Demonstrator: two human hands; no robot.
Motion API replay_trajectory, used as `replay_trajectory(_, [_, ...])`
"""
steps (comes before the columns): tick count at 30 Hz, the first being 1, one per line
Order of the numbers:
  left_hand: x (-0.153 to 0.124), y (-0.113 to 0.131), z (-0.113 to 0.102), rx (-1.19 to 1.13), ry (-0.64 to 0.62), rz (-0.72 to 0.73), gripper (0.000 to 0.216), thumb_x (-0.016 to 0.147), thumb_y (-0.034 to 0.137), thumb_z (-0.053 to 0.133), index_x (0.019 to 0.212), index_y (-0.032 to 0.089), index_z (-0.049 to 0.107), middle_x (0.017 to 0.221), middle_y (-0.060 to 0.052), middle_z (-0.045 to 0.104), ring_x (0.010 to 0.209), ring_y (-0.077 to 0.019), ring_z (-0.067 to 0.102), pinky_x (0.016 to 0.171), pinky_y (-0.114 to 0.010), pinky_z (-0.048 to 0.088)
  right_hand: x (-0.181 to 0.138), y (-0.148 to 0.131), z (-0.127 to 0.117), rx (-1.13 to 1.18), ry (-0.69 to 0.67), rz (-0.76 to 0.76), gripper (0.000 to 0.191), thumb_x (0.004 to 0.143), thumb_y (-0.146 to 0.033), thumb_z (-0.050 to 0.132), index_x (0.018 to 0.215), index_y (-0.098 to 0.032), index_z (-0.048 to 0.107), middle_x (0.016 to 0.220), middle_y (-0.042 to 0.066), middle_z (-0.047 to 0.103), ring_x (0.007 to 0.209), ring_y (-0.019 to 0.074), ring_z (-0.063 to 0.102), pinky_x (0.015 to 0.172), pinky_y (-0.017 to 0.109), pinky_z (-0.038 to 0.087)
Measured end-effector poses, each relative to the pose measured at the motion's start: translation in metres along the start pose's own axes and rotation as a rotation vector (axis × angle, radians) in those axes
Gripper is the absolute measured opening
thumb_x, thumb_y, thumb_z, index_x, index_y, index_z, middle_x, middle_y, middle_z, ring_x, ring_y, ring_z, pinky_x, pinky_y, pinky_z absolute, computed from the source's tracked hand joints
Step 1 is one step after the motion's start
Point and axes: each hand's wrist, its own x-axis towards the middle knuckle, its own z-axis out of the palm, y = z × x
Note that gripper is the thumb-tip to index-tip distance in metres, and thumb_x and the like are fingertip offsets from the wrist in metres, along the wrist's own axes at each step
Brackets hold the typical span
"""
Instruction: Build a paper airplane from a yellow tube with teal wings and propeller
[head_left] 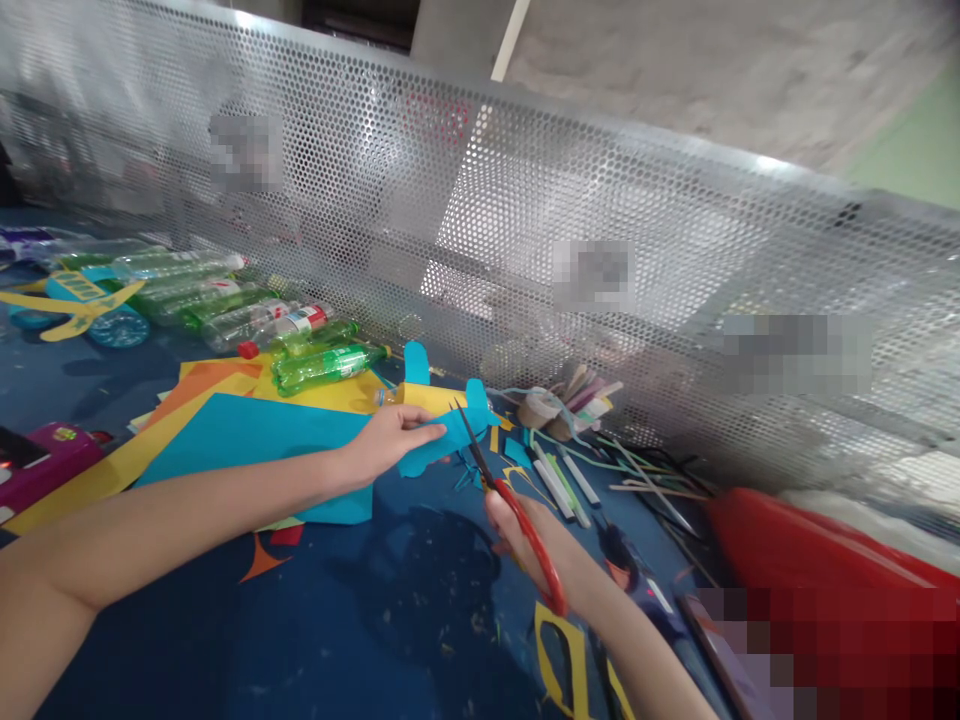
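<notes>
My left hand pinches a cut piece of blue paper between thumb and fingers. In my right hand is a pair of scissors with red handles and dark blades. The blades point up and away from me, slightly parted, beside the right part of the blue piece; whether they touch it I cannot tell. Just behind lies a bottle wrapped in yellow paper, with rounded blue paper shapes at it. Under my left wrist is a large blue sheet on top of yellow and orange sheets.
Several plastic bottles lie at the back left, near a blue and yellow bottle model. Markers, a glue gun and a red bag are on the right. A perforated metal screen closes the far side.
</notes>
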Motion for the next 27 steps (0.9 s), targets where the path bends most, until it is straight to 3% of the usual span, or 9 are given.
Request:
replay_trajectory(9, [0.000,0.001,0.001,-0.029,0.035,-0.037,0.015,0.080,0.030,0.064,0.081,0.015,0.068,0.071,-0.007,0.072,0.062,-0.0155,0.066,0.060,-0.027,0.052,0.003,-0.004,0.001,-0.086,0.026,-0.013,0.050,0.087,-0.063,0.025,0.058,-0.023,0.033,0.051,-0.002,0.037,0.048,0.0130,0.038,0.045,0.025,0.033])
replay_trajectory(17, [0.000,0.000,-0.001,-0.048,0.019,-0.051,0.020,0.078,0.034,0.066,0.081,0.014,0.067,0.070,-0.007,0.070,0.063,-0.0171,0.065,0.061,-0.029,0.050,0.010,0.007,0.003,-0.163,0.068,-0.003,0.050,0.081,-0.065,0.031,0.054,-0.022,0.032,0.049,-0.002,0.035,0.047,0.0123,0.034,0.045,0.026,0.027])
replay_trajectory(23, [-0.001,0.000,0.001,-0.038,0.050,-0.029,0.017,0.073,0.031,0.070,0.081,0.016,0.069,0.080,-0.004,0.069,0.072,-0.0151,0.061,0.071,-0.028,0.046,0.011,0.008,0.003,0.015,0.119,0.166,0.052,0.077,-0.071,0.033,0.055,-0.023,0.038,0.046,-0.002,0.042,0.037,0.0132,0.042,0.038,0.026,0.035])
replay_trajectory(27, [-0.005,0.003,0.007,-0.024,0.072,-0.095,0.016,0.071,0.027,0.071,0.082,0.016,0.068,0.081,-0.002,0.066,0.072,-0.0127,0.057,0.068,-0.025,0.041,0.012,0.013,0.002,0.130,0.117,0.096,0.059,0.080,-0.071,0.029,0.056,-0.021,0.048,0.055,0.006,0.058,0.053,0.0194,0.058,0.056,0.031,0.049])
